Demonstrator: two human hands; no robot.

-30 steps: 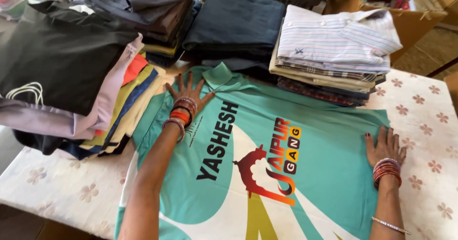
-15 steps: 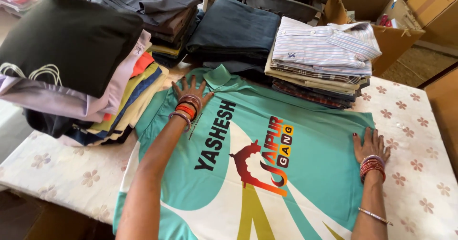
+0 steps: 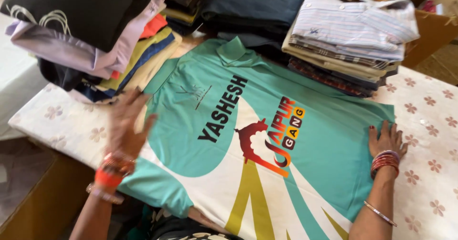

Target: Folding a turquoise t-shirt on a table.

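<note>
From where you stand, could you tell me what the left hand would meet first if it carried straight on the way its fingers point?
The left hand points up toward the far left of the table. Straight on, it would probably first meet the leaning stack of folded clothes beside the teal shirt, though the hand is blurred and depth is unclear.

Floral white table cover (image 3: 431, 182), wooden table edge (image 3: 43, 197), cardboard box (image 3: 431, 27), daylight.

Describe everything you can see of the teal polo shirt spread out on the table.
The teal polo shirt lies flat, back up, collar towards the stacks of folded clothes, on a floral tablecloth. Smooth, sporty-looking fabric; white curved panels, olive-yellow stripes, dark lettering and a red-orange printed emblem. The right hand presses its side edge; the blurred left hand is at the short sleeve. Its lower part runs out of frame.
</note>
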